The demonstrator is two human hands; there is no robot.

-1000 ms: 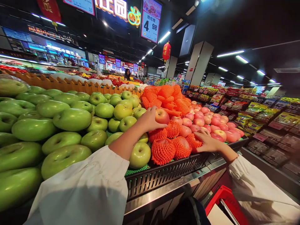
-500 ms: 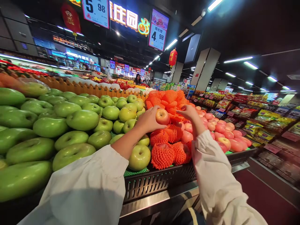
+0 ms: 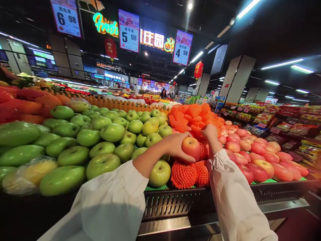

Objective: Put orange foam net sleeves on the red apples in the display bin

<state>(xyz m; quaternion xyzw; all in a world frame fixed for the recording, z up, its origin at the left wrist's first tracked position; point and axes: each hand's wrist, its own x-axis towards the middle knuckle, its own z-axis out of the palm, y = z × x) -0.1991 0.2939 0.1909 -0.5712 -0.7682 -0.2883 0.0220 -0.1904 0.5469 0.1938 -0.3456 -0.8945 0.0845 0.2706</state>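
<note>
While the left hand (image 3: 177, 145) cups a red apple (image 3: 192, 147) from its left side, fingers curled round it, the fruit is held just above the front of the display, between the green pile and the red pile.

Right hand (image 3: 210, 131): just right of the apple, knuckles toward the camera, fingers bent down into the heap of orange foam nets (image 3: 193, 115). Whether it pinches a net: cannot tell.

Handling (judgement):
- Apple looks firm and smooth-skinned, with a glossy surface that is likely a little slippery.
- Easy weight for one hand.
- Bruises under hard fingertip pressure, so a broad cupped grip round the widest part suits it best, as the left hand has it.

Surroundings:
- Green apples (image 3: 112, 132) stacked to the left.
- Loose red apples (image 3: 253, 149) to the right.
- Netted apples (image 3: 184, 174) directly beneath the held one.
- All of this sits in a black slotted crate (image 3: 170, 202) on a steel-edged bench (image 3: 175, 227).
- Price signs (image 3: 129, 30) hang overhead.
- Another person (image 3: 163, 93) stands far back.

In the way: the right sleeve (image 3: 230, 187) crosses close beside the apple. Both piles are heaped high, so a knock could probably set fruit rolling.
</note>
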